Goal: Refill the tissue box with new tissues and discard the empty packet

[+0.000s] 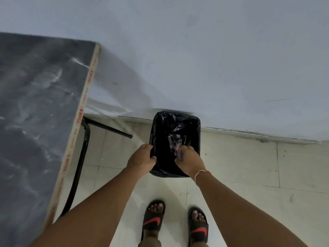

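Note:
A small bin (175,120) lined with a black plastic bag stands on the floor against the wall. My left hand (142,158) grips the bin's left rim, fingers curled over the liner. My right hand (189,159) reaches into the bin's mouth and holds a crumpled clear plastic packet (175,148) with a bit of red on it, just inside the opening. The tissue box is not in sight.
A dark marbled table top (35,113) with a pale taped edge fills the left side; its black metal leg (80,166) runs down to the tiled floor (249,175). The grey wall (213,59) rises behind the bin. My sandalled feet (176,223) stand just before it.

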